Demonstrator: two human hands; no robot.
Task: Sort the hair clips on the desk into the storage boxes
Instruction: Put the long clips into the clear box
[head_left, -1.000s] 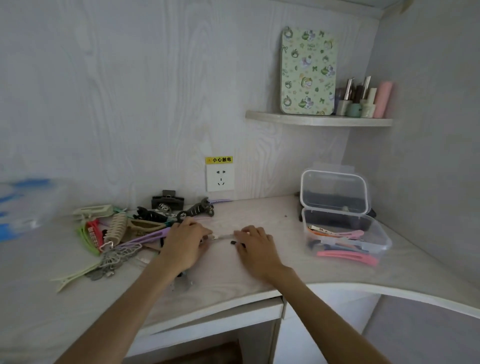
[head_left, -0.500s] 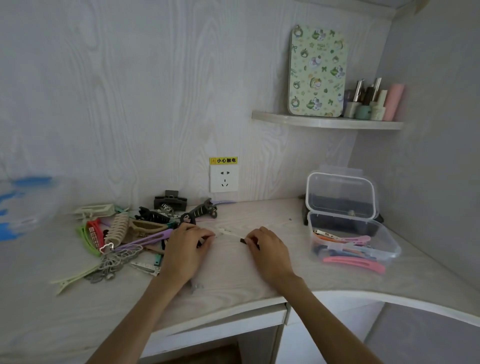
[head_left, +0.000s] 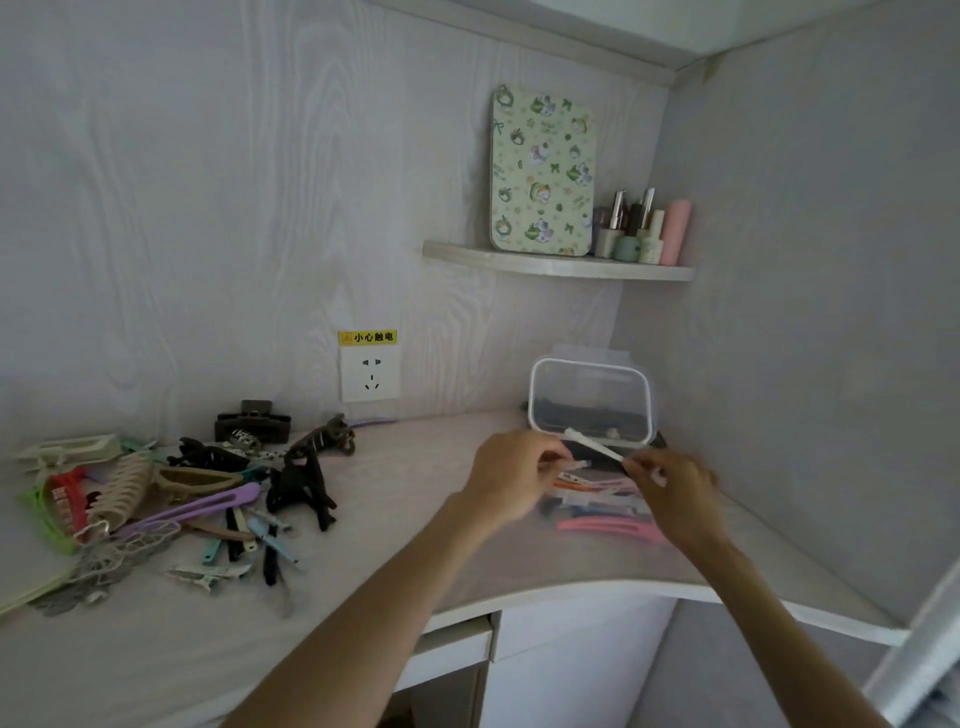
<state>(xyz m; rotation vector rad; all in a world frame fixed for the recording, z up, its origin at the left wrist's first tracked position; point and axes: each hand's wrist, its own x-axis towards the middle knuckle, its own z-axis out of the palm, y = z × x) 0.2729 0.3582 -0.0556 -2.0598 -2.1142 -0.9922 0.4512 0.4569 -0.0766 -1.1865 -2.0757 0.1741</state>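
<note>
hair clip (head_left: 595, 444), slim and white, is pinched between left hand (head_left: 514, 475) and right hand (head_left: 670, 486), apparently above the clear storage box (head_left: 592, 512). step: deposit. next: release it downward.

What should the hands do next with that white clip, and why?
Probably lower the white clip and let go. Both hands, left and right, pinch it right above the open box, which already holds long flat clips like it.
</note>
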